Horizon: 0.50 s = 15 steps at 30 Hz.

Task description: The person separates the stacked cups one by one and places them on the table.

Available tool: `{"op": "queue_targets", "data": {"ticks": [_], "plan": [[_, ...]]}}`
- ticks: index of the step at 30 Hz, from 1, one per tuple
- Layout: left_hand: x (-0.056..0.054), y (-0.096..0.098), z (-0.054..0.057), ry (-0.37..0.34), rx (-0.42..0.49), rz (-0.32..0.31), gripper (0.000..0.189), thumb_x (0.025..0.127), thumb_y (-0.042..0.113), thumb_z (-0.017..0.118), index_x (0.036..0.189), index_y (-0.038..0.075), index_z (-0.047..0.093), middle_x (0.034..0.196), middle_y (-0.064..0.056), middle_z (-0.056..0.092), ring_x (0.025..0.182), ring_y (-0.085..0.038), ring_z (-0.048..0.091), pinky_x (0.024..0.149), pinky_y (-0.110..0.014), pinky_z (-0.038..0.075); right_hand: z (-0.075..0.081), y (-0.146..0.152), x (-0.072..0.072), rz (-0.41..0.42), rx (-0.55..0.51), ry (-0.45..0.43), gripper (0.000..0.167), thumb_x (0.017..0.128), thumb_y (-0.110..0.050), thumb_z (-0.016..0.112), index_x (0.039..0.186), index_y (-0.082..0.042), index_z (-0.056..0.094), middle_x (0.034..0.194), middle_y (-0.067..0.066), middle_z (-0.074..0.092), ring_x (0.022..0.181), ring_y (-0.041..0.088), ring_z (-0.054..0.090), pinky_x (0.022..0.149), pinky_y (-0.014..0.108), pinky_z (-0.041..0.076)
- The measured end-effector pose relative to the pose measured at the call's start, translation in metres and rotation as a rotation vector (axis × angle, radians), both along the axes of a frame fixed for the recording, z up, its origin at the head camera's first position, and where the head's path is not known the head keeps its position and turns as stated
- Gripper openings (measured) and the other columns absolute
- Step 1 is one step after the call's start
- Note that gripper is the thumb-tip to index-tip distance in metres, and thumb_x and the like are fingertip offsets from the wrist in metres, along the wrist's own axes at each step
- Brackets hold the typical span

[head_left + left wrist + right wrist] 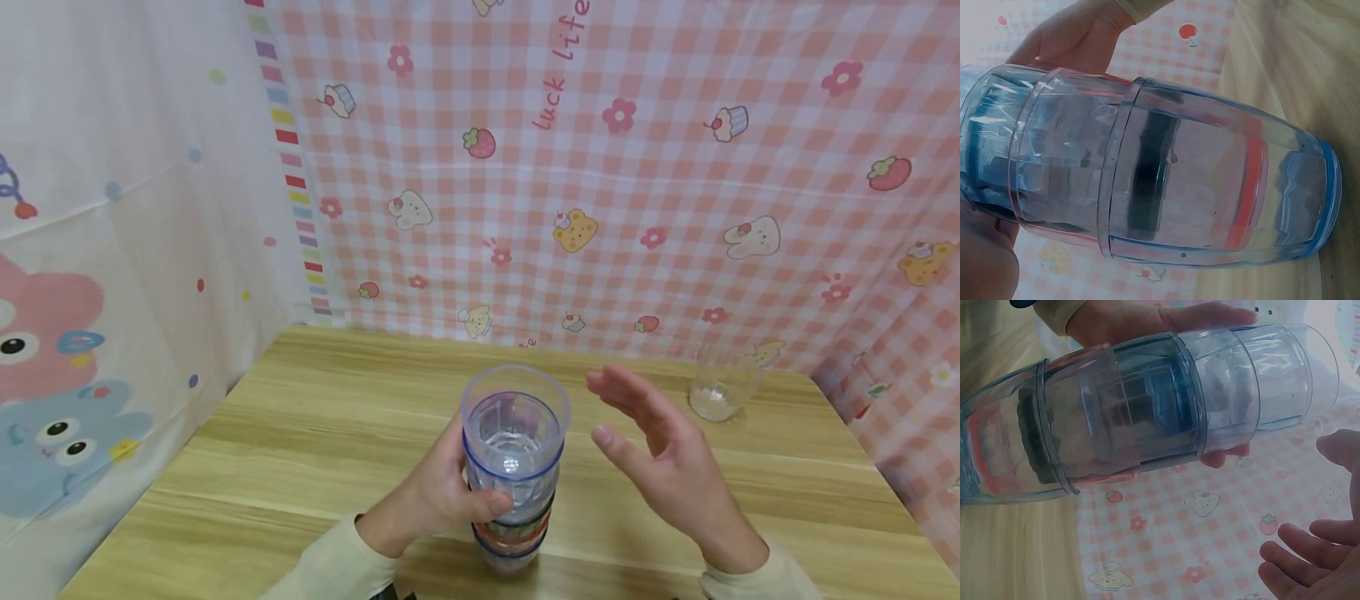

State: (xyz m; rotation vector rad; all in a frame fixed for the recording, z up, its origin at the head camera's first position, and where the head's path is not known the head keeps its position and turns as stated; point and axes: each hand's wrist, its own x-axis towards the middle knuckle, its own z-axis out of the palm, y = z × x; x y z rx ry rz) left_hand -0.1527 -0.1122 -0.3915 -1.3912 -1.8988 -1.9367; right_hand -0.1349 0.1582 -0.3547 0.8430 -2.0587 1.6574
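A tall stack of nested clear cups (528, 487) stands upright at the near middle of the table, with coloured bands of blue, dark green and red showing through the walls. My left hand (438, 492) grips the upper part of the stack, thumb across the near side. In the right wrist view, its fingertips come round the stack (1166, 406), just below the topmost cups. To the right, apart from the stack, my right hand (667, 458) is held up with fingers extended and thumb spread, holding nothing. The stack's base (1329, 194) is close over the wood in the left wrist view.
Another clear cup (712, 400) stands alone at the table's back right. The wooden table (360, 400) is bordered by a pink checked cloth (525, 192) behind and on the right, and a white printed cloth (157, 208) on the left.
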Motion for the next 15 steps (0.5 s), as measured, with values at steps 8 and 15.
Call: {"op": "queue_targets", "data": {"ticks": [8,15], "plan": [[0.001,0.000,-0.001,-0.011,0.002,-0.012,0.087,0.097,0.056,0.075,0.151,-0.001,0.038,0.135,-0.031,0.062,0.126,-0.020,0.066,0.114,-0.043,0.055,0.005,-0.006,0.004,0.039,0.013,-0.002,0.061,0.095,0.018,0.066,0.152,0.001,0.054,0.146,0.006,0.069,0.138,0.007,0.061,0.116,0.015,0.046],[0.002,-0.001,-0.002,-0.040,-0.012,-0.018,0.087,0.097,0.056,0.075,0.153,0.001,0.036,0.136,-0.030,0.061,0.127,-0.020,0.065,0.113,-0.043,0.055,0.008,-0.014,0.009,0.134,-0.013,0.021,0.058,0.098,0.018,0.059,0.154,0.005,0.050,0.149,0.008,0.067,0.141,0.011,0.060,0.119,0.018,0.044]]}}
